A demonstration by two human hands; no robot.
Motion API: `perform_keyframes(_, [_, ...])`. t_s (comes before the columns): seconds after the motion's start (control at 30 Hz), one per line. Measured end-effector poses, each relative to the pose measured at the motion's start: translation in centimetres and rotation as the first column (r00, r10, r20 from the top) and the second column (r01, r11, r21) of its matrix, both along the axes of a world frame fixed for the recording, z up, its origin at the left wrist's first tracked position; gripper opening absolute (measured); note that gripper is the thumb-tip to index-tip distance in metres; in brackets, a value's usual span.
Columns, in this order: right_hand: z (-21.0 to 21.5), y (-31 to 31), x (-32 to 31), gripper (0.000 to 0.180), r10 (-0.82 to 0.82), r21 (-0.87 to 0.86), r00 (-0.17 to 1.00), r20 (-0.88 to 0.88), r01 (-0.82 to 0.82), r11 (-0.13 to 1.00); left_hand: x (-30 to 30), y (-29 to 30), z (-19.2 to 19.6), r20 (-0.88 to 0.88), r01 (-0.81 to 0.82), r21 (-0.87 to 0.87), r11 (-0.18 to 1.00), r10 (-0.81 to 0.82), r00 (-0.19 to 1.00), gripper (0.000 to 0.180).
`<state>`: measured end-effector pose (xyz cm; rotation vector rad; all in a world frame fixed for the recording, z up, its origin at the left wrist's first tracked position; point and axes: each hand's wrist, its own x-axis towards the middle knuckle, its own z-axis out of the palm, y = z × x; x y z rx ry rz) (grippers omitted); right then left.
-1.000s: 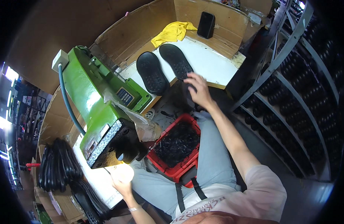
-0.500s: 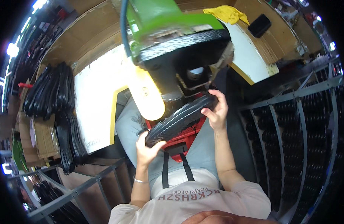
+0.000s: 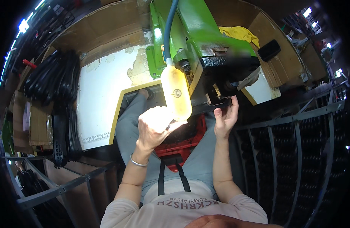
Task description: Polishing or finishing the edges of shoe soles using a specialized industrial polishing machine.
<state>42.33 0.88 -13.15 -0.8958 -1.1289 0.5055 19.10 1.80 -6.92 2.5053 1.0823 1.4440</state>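
A black shoe sole [image 3: 205, 109] lies under the black head [image 3: 232, 68] of a green sewing machine [image 3: 199, 24], mostly lost in shadow. My left hand [image 3: 154, 127] is closed at the sole's near left end, right beside a lit yellow lamp [image 3: 176, 93] that overexposes the fingers. At the sole's right end, my right hand [image 3: 226, 119] grips its edge, thumb on the near side and fingers reaching up close to the metal parts below the head. What the fingertips touch there is partly hidden.
Stacked black soles [image 3: 53, 78] lie on the left of the white worktop [image 3: 97, 95]. Metal racks stand on both sides, the right rack [image 3: 292, 125] full of dark soles. A yellow cloth [image 3: 241, 35] and a black box [image 3: 269, 50] are at back right. Below sits a red stand [image 3: 175, 152].
Both hands have moved the sole from over my lap up under the machine head. The left hand went up and forward to the lamp. The whole view has shifted slightly.
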Motion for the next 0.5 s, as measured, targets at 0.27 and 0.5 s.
perform_keyframes(0.27, [0.2, -0.1, -1.7, 0.079, 0.022, -0.054, 0.992, -0.127, -0.029, 0.998, -1.5, 1.1, -1.6, 0.020, 0.049, -0.091, 0.995, -0.048, 0.999, 0.028])
perform_keyframes(0.5, [-0.5, 0.0, -3.1, 0.077, 0.071, 0.001, 0.986, -0.148, -0.071, 0.997, -2.9, 0.7, -3.0, 0.046, 0.053, -0.048, 0.997, -0.051, 0.998, 0.033])
